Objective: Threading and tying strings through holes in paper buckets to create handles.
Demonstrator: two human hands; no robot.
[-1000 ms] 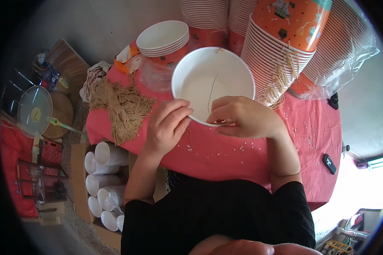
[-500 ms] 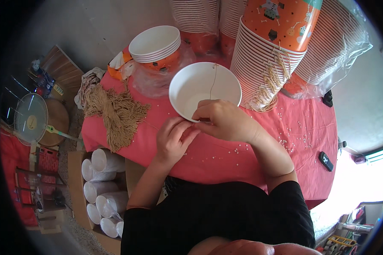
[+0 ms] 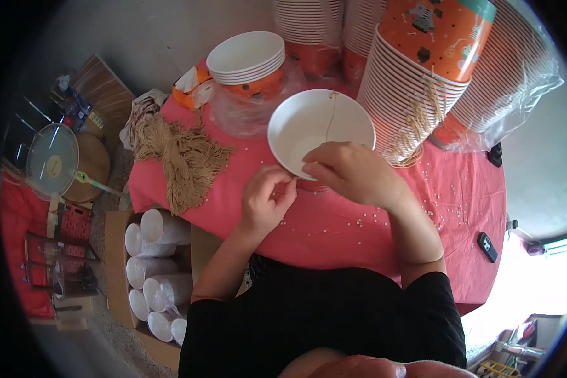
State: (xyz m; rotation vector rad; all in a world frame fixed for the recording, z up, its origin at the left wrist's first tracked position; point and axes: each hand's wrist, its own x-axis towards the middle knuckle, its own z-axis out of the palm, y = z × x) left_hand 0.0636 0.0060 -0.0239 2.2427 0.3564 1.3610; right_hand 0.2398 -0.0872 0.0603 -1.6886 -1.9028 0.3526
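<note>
A white-lined paper bucket (image 3: 290, 129) stands tilted toward me on the table. A thin tan cord (image 3: 331, 116) is fastened at its far rim and runs down inside, passing behind my right hand (image 3: 359, 173). That hand reaches over the near rim with its fingers curled closed around the cord; the fingertips are partly hidden. My left hand (image 3: 264, 200) pinches at the outside of the near rim, thumb and forefinger together. To the right is a tall stack of buckets (image 3: 400, 94) with tan cords hanging from their rims. A bundle of tan cords (image 3: 186, 160) lies at the left.
A short stack of buckets (image 3: 246, 57) sits on plastic wrap at the back left. Plastic-wrapped stacks (image 3: 504, 82) stand behind at right. Small white beads dot the pink tablecloth (image 3: 321, 242); a remote (image 3: 487, 247) lies right. Below left, a cardboard box (image 3: 116, 277) holds wrapped white cups.
The view has shifted, so the table appears farther right. My right fingers have tucked down further over the bucket's near rim, and my left hand has drawn slightly away from them.
</note>
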